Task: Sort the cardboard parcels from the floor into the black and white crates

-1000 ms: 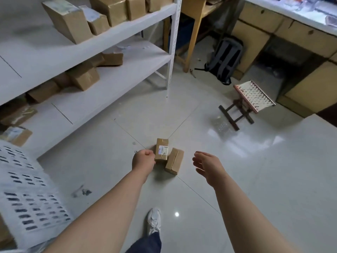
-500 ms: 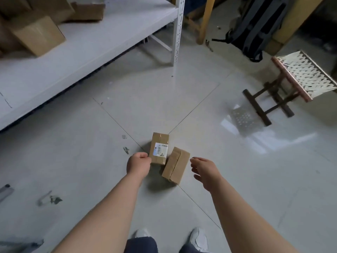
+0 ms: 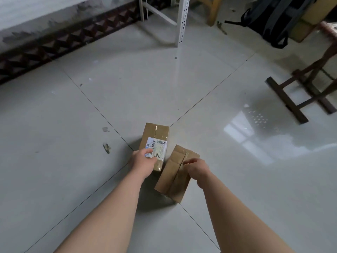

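Two cardboard parcels lie side by side on the tiled floor. The labelled parcel carries a white barcode sticker; my left hand grips its near end, thumb lying on the sticker. The plain taped parcel lies tilted just to its right, and my right hand closes over its right edge, fingers curled on the top face. No crate is in view.
A white shelf leg stands on the floor beyond the parcels. A dark wooden stool is at the right, with a black backpack behind it. A dark patterned skirting runs along the upper left.
The view has dropped much closer to the floor. Both hands have reached down onto the parcels: the left now holds the labelled one, the right has moved from open air onto the plain one.
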The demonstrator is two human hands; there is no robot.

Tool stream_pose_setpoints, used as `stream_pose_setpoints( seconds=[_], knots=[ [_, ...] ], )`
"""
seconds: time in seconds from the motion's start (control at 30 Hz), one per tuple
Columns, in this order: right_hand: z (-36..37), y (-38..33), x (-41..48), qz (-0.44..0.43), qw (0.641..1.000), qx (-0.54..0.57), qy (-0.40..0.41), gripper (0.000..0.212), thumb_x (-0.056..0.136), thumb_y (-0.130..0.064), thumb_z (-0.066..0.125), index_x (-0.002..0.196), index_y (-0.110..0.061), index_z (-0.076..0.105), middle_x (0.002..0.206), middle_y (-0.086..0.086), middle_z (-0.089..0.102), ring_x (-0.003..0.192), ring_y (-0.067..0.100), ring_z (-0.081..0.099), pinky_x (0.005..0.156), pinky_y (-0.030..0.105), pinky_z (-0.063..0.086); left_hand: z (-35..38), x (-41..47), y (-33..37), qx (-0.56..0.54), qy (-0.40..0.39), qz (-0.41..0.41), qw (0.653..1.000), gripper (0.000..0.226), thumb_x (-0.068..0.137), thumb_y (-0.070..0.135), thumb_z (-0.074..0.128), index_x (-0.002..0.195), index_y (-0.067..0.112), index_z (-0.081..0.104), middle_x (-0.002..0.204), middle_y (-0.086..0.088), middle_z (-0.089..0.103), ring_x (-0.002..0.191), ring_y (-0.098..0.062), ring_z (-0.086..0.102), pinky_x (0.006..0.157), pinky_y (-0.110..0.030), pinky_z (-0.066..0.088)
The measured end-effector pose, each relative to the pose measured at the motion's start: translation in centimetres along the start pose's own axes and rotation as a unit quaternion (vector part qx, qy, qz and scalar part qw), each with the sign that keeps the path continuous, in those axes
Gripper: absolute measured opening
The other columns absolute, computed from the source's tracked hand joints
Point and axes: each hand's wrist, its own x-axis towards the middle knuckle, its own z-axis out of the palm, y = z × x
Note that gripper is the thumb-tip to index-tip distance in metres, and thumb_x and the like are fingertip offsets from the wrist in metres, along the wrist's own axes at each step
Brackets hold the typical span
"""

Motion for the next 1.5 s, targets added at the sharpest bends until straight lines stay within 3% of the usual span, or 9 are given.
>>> stream_pose_setpoints(
  seconds=[0.17,0.3,0.5,0.73,0.9,1.07,1.2,1.33,1.5],
  knots=[
    [-1.2,1.0,1.8,0.004,0.999,0.011,0.051,0.025,0.085,-0.003,0.046,0.078,-0.018,0.063,0.117,0.016,0.059,0.079,0.026,0.062,0.071,0.032,0.054,0.8,0.4,-1.0,0.099,-0.146,-0.097,0.979,0.026,0.084,0.027,0.073,0.098,0.009,0.06,0.089,-0.008,0.068,0.061,-0.018,0.061,0.053,-0.025,0.052],
    [-2.2,2.0,2.1,0.02,0.998,0.054,0.026,0.023,0.081,0.008,0.054,0.07,-0.012,0.057,0.081,0.011,0.061,0.084,0.033,0.065,0.085,0.046,0.058,2.2,-0.8,-0.8,0.073,-0.299,-0.205,0.929,0.06,0.092,0.032,0.064,0.139,0.001,0.043,0.138,-0.02,0.052,0.098,-0.036,0.068,0.082,-0.042,0.058],
    [-3.2,2.4,1.9,0.03,0.99,0.12,-0.07,0.013,0.087,-0.01,0.07,0.084,-0.005,0.058,0.079,0.011,0.053,0.07,0.022,0.056,0.085,0.038,0.059,3.5,-0.5,-0.1,-0.091,-0.284,-0.243,0.923,0.037,0.098,0.013,0.055,0.129,-0.006,0.047,0.094,-0.012,0.057,0.115,-0.037,0.057,0.101,-0.054,0.045],
    [-4.8,4.1,2.0,0.091,0.991,0.095,-0.033,0.113,0.028,-0.058,0.084,0.124,-0.012,0.048,0.105,0.006,0.06,0.088,0.021,0.064,0.071,0.033,0.058,5.7,-1.4,1.0,0.031,-0.312,-0.15,0.938,0.03,0.097,0.013,0.055,0.127,0.007,0.056,0.105,-0.012,0.061,0.094,-0.03,0.068,0.065,-0.033,0.061],
    [-6.7,4.8,1.5,0.106,0.988,0.085,-0.077,0.073,0.071,-0.042,0.08,0.129,-0.012,0.047,0.122,0.007,0.055,0.111,0.026,0.056,0.1,0.044,0.047,8.0,-1.6,1.7,0.089,-0.304,-0.083,0.945,0.032,0.098,0.022,0.054,0.127,0.009,0.056,0.126,-0.01,0.053,0.115,-0.029,0.052,0.087,-0.04,0.047],
    [-8.6,4.5,0.5,0.122,0.975,0.16,-0.09,0.04,0.093,-0.032,0.055,0.124,-0.008,0.045,0.129,0.01,0.051,0.121,0.028,0.052,0.105,0.056,0.039,9.5,-1.6,2.4,-0.028,-0.245,-0.066,0.967,0.049,0.091,0.019,0.059,0.136,0.018,0.04,0.121,-0.007,0.052,0.103,-0.023,0.052,0.072,-0.028,0.042],
    [-10.0,3.4,0.2,0.113,0.94,0.315,-0.068,0.056,0.094,-0.052,0.043,0.103,0.002,0.054,0.109,0.015,0.056,0.109,0.036,0.057,0.102,0.058,0.042,9.6,-0.5,3.1,-0.109,-0.229,-0.026,0.967,0.054,0.087,0.021,0.054,0.14,0.022,0.046,0.123,-0.003,0.06,0.107,-0.022,0.06,0.093,-0.034,0.05],
    [-10.5,2.6,0.4,0.096,0.895,0.435,-0.026,0.061,0.092,-0.064,0.037,0.074,-0.007,0.049,0.093,0.015,0.055,0.102,0.037,0.06,0.102,0.057,0.042,8.1,-0.2,4.4,-0.198,-0.179,-0.021,0.964,0.022,0.1,0.02,0.039,0.1,0.015,0.06,0.114,-0.006,0.062,0.111,-0.023,0.057,0.096,-0.038,0.046],
    [-10.6,2.4,0.3,0.053,0.899,0.434,-0.039,0.073,0.092,-0.069,0.035,0.112,-0.003,0.057,0.087,0.015,0.065,0.088,0.031,0.063,0.095,0.047,0.049,7.3,-0.6,5.0,-0.252,-0.161,-0.017,0.954,0.033,0.102,0.032,0.034,0.096,0.021,0.064,0.104,-0.005,0.067,0.102,-0.022,0.063,0.101,-0.042,0.044]
  ],
)
